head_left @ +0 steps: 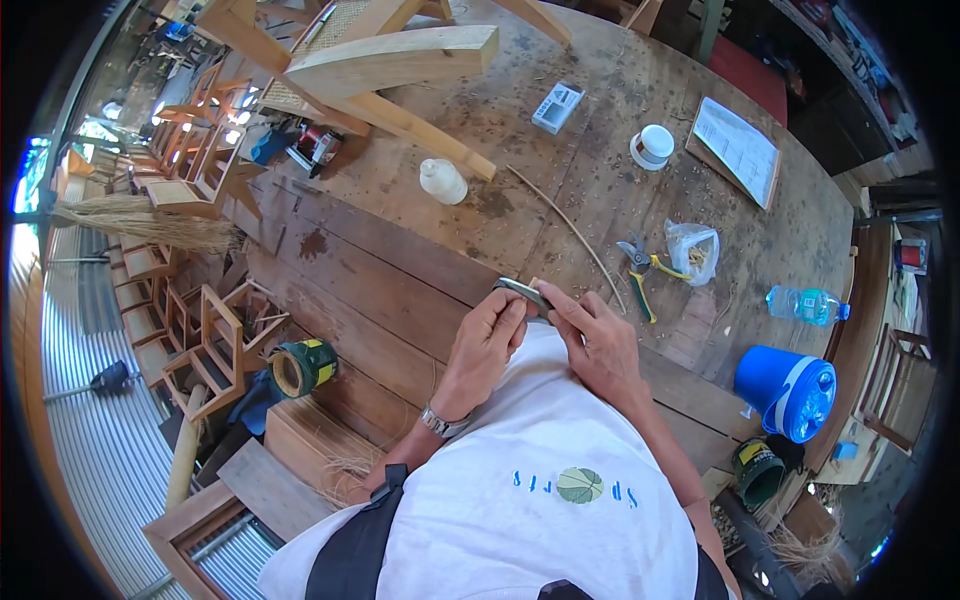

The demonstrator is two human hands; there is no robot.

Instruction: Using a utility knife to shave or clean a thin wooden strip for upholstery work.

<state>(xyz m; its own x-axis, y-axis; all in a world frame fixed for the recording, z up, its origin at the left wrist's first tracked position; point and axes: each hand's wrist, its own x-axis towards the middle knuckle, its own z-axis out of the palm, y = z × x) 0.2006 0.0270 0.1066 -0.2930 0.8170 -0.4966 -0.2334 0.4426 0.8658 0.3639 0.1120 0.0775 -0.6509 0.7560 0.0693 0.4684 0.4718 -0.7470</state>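
Slim blade-like tool point(522, 291) sat left of the pruners point(637, 268) — left hand point(482, 345) closed around one end, right hand point(603, 345) pinching the other. Looked light, stiff, maybe slick — I'd have gripped the ends, couldn't tell which edge was sharp.

The left hand point(484, 335) and the right hand point(603, 345) partly hid the slim tool point(523, 291) between them. The top edge cut off the wooden frame point(400, 62); the paper sheet point(736, 148) bore writing too small to read.
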